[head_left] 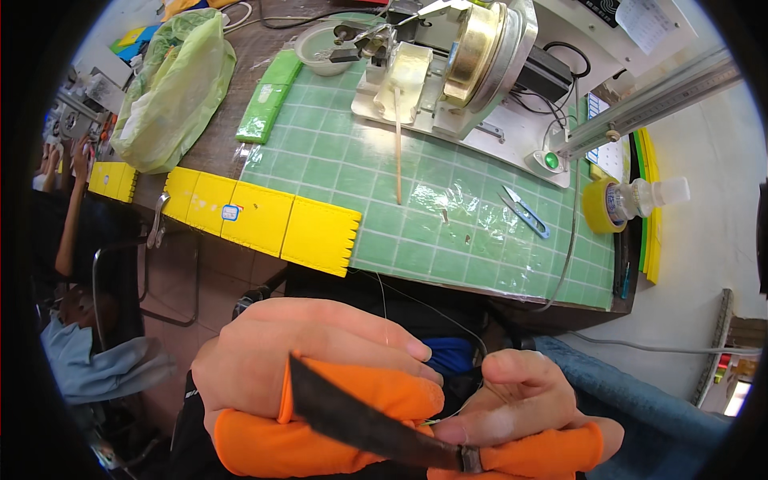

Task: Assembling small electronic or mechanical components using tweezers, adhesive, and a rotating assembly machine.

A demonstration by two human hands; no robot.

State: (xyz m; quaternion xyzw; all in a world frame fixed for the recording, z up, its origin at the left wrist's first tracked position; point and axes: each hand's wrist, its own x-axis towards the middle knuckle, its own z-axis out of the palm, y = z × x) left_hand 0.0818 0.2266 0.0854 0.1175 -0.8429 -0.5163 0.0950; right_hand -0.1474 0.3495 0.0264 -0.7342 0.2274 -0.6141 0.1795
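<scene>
- Right fingers (512,420) grasp a dark, tapering blade (344,410) by its collared end.
- Its long axis slants leftward across bent left fingers (376,342), grasp unclear.

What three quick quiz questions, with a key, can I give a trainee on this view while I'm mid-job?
1. True or false: the blue-handled thread snips lie to the right of the wooden stick.
2. What colour are the finger covers on the left hand? A) blue B) orange C) green
3. Fill in: the metal band on the dark strip is nearer the ____ hand.

Key: 1 true; 2 B; 3 right.
</scene>
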